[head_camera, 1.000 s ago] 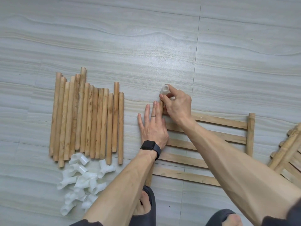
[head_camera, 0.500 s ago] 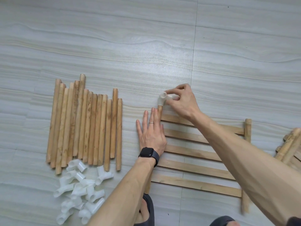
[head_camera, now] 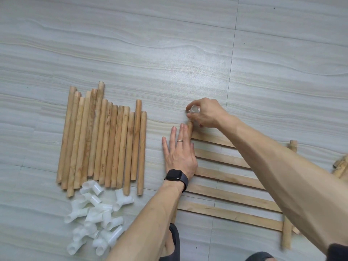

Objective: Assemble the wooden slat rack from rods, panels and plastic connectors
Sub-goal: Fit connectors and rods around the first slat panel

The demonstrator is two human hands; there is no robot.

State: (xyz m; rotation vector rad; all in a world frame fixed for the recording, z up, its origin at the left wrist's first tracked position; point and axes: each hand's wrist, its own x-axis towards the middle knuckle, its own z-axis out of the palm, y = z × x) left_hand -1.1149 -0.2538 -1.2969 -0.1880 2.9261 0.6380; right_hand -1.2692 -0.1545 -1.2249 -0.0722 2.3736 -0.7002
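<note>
Floor (head_camera: 113, 44): large pale grey-beige tiles with wavy veining like wood grain, filling the whole frame. One grout line (head_camera: 231, 63) runs from the top edge, right of centre, down to the bottom edge, slanting slightly left. A second grout line (head_camera: 263, 32) crosses it in the upper part of the frame. A few small dark specks noted on the tiles, upper right.

Black smartwatch (head_camera: 174, 174) with dark strap, lower centre; screen dark. Plain silver-coloured ring (head_camera: 179, 141) just above it.

Dark slipper (head_camera: 176, 240) at bottom centre, partly covered. Second dark slipper (head_camera: 260, 258) at the bottom edge, right of centre, mostly cut off.
</note>
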